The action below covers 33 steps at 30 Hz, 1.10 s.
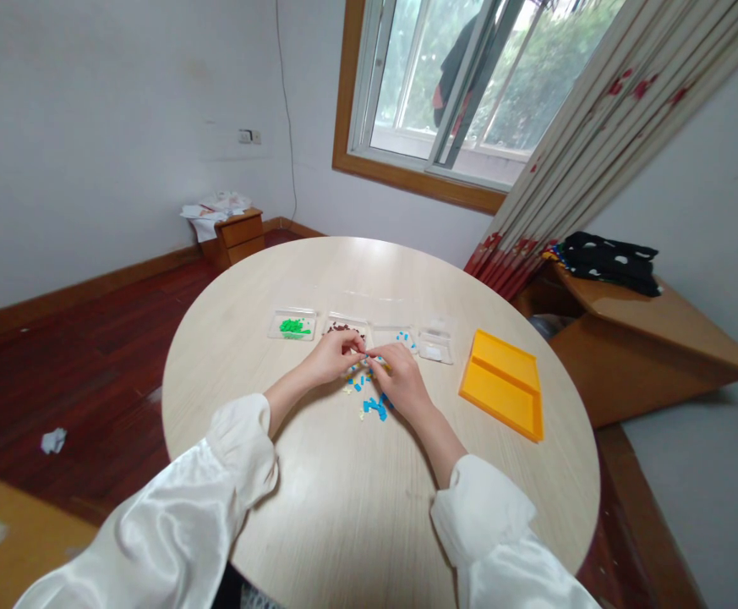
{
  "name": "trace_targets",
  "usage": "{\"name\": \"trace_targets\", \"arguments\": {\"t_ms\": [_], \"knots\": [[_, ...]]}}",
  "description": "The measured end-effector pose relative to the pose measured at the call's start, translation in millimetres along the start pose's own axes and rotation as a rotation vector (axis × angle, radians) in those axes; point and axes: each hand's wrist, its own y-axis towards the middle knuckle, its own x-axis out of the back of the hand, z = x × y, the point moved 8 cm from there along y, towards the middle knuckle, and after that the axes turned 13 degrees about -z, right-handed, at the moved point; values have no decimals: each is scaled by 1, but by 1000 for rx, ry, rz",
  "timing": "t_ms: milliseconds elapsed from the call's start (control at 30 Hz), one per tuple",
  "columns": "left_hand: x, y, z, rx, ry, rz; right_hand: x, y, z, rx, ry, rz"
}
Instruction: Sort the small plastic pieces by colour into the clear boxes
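My left hand (331,357) and my right hand (401,377) meet over the middle of the round table, fingertips nearly touching. Both are closed in a pinch. Whatever is between the fingertips is too small to make out. Just below them lie small blue building pieces (376,408), with a few pale yellow pieces (347,391) among them. Behind my left hand stands a clear tray of dark brown pieces (341,328), partly hidden by the fingers. Another clear tray with a few blue pieces (405,338) is behind my right hand.
At the left, a clear tray (272,330) holds green pieces (293,326). A small clear box (435,348) stands right of the hands. Farther right lies a yellow two-part tray (500,381). The round table (343,524) has a curved edge; a wooden cabinet (635,355) stands beyond it.
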Motion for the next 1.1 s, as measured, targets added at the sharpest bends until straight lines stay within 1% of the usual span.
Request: {"name": "trace_targets", "arguments": {"t_ms": [100, 200, 267, 333, 400, 467, 533, 600, 667, 767, 833, 900, 967, 1100], "knots": [[-3, 0, 0, -4, -10, 27, 3, 1, -1, -13, 6, -25], [2, 3, 1, -14, 14, -15, 11, 3, -9, -61, 11, -107], [8, 4, 2, -34, 104, -61, 20, 3, -22, -129, -10, -204], [12, 5, 3, -64, 244, -75, 31, 3, -39, -222, -57, -306], [12, 4, 3, -102, 375, -42, 40, 0, -58, -325, -105, -381], [10, 3, 2, -138, 457, 17, 46, -3, -74, -407, -132, -419], [9, 3, 1, -160, 493, 67, 47, -4, -83, -439, -140, -427], [10, 2, -1, -166, 521, 105, 44, -2, -80, -397, -135, -398], [10, 1, -3, -166, 559, 141, 36, 2, -66, -294, -112, -326], [12, 0, -3, -158, 627, 179, 17, 6, -38, -130, -81, -152], [11, -1, -2, -152, 668, 200, 4, 5, -25, -72, -96, -31], [9, -2, 0, -152, 703, 221, -6, 2, -19, -52, -124, 62], [6, -3, 1, -161, 723, 239, -13, -1, -18, -56, -145, 124], [4, -3, 2, -171, 718, 247, -20, -5, -24, -81, -179, 190]]}}
